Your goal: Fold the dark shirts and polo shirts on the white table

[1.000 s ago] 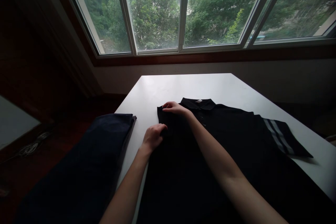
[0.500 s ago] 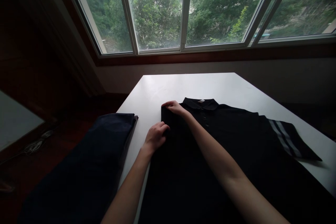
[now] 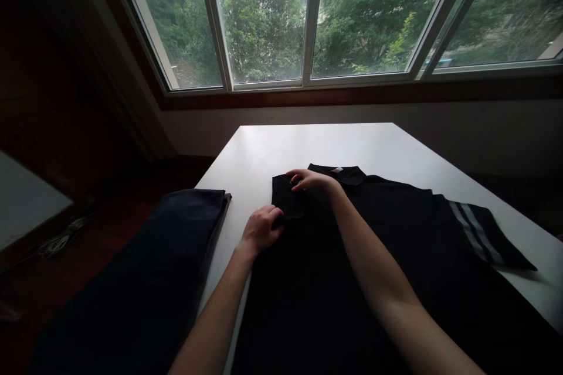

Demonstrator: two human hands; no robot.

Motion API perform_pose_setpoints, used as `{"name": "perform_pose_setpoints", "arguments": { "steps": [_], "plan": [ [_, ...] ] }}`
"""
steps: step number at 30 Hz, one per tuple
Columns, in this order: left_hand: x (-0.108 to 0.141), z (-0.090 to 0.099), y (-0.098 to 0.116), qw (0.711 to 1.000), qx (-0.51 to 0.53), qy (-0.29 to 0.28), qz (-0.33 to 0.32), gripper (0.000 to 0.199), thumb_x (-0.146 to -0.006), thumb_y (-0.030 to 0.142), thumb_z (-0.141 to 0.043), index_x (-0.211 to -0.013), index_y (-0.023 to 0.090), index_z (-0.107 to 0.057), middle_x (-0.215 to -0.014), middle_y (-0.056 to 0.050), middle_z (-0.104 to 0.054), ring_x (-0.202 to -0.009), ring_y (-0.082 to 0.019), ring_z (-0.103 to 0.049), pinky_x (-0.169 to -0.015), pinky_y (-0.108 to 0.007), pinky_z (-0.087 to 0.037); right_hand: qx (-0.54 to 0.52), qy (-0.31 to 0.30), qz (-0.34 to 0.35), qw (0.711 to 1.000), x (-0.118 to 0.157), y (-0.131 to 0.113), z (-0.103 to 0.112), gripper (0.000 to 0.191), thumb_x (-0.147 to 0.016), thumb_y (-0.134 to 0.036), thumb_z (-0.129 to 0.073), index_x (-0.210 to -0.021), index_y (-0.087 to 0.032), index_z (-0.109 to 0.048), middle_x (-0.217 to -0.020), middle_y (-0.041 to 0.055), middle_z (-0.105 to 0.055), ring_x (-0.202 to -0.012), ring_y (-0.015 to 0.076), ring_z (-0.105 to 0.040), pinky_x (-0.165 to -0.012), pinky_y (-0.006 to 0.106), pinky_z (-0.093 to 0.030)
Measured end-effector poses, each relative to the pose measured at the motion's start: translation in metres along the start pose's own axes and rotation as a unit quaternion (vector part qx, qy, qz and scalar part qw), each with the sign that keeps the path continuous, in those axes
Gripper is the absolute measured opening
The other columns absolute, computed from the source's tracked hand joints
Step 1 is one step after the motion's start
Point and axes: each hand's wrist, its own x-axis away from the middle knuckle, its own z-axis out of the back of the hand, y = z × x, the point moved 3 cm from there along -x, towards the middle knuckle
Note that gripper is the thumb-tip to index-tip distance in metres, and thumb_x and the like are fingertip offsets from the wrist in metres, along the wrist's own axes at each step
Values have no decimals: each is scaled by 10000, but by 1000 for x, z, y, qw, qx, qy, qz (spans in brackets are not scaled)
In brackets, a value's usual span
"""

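Observation:
A black polo shirt [image 3: 391,246] lies spread on a white table [image 3: 264,146], its collar [image 3: 352,174] toward the window. The sleeve on the right, with two grey stripes, is stretched out; the left side of the shirt is folded inward. At that left edge, my left hand [image 3: 264,225] is closed on the fabric with curled fingers. My right hand [image 3: 314,180] rests by the left shoulder, just beside the collar. Its thumb and fingers are apart, touching the dark folded cloth.
Folded dark navy cloth [image 3: 145,263] lies left of the shirt, along the table's left side. Beyond the table's far edge is a wall with a sliding window [image 3: 308,23]. A coiled cable [image 3: 57,243] lies on the floor at left.
My right hand has moved right from the shirt's upper left corner toward the collar, its fingers now more spread. My left hand has barely moved.

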Motion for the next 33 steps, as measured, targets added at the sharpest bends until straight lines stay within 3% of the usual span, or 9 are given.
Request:
{"name": "perform_pose_setpoints", "arguments": {
  "steps": [5, 8, 11, 13, 16, 20, 27, 30, 33],
  "plan": [
    [0, 6, 8, 1000, -11, 2, -21, 182, -735, 193, -678, -892, 230, -593, -1005, -39, -626, -988, -230, -562, -869, -355, -476, 50, -17, -34, 998, 6, -4, 0, 610, -660, -115, -764, -1241, -156, -582, -1001, 80, -673, -755, 157, -636, -590, 227, -524],
    [-1, 11, 12, 999, 21, 0, -34, 210, -791, 375, -697, -909, 229, -604, -1180, -53, -622, -1137, -249, -537, -974, -391, -446, 131, 30, 10, 991, 1, -10, -6, 490, -733, -168, -730, -1205, -134, -605, -978, 85, -695, -794, 178, -661, -657, 250, -544],
    [-1, 11, 11, 998, 47, -10, -36, 255, -913, 460, -538, -967, 225, -621, -1377, -53, -547, -1327, -245, -430, -1088, -410, -366, 200, 93, 67, 973, -6, -20, -21, 392, -829, -217, -642, -1210, -132, -607, -1085, 109, -689, -948, 201, -655, -821, 290, -532],
    [-2, 7, 9, 998, 46, -22, -21, 303, -966, 427, -439, -1098, 221, -616, -1432, -57, -508, -1388, -223, -370, -1133, -406, -319, 218, 118, 88, 965, -10, -26, -36, 361, -875, -233, -578, -1225, -152, -604, -1196, 110, -656, -1081, 209, -614, -940, 308, -481],
    [-3, -1, 4, 999, 19, -50, 9, 430, -966, 423, -435, -1331, 211, -515, -1464, -73, -475, -1407, -212, -349, -1170, -415, -267, 251, 132, 112, 953, -14, -30, -62, 356, -919, -270, -512, -1251, -177, -600, -1336, 98, -588, -1246, 216, -520, -1074, 333, -373],
    [-2, -9, 2, 995, -26, -89, 24, 563, -931, 511, -468, -1412, 221, -449, -1525, -71, -382, -1441, -227, -281, -1199, -453, -179, 296, 137, 103, 940, -19, -20, -83, 458, -968, -333, -419, -1386, -163, -489, -1518, 98, -388, -1437, 232, -270, -1185, 422, -160],
    [-1, -8, 2, 994, -32, -106, 17, 718, -867, 638, -493, -1456, 240, -392, -1555, -57, -325, -1459, -228, -232, -1205, -453, -152, 363, 169, 53, 915, -28, -8, -84, 594, -978, -460, -337, -1495, -167, -317, -1587, 92, -224, -1471, 221, -175, -1193, 433, -106],
    [-2, -7, 2, 994, -24, -107, 14, 733, -849, 669, -496, -1450, 260, -402, -1553, -49, -330, -1456, -230, -240, -1205, -455, -154, 345, 210, 44, 914, -20, -10, -80, 596, -985, -458, -328, -1480, -125, -337, -1575, 138, -248, -1465, 230, -199, -1188, 427, -127],
    [-2, -6, 2, 994, -17, -106, 14, 740, -841, 683, -496, -1449, 270, -404, -1558, -53, -317, -1455, -239, -243, -1201, -467, -162, 335, 239, 75, 908, 6, -7, -63, 544, -987, -436, -343, -1426, -123, -423, -1529, 154, -351, -1434, 234, -285, -1182, 441, -157]
  ]
}}
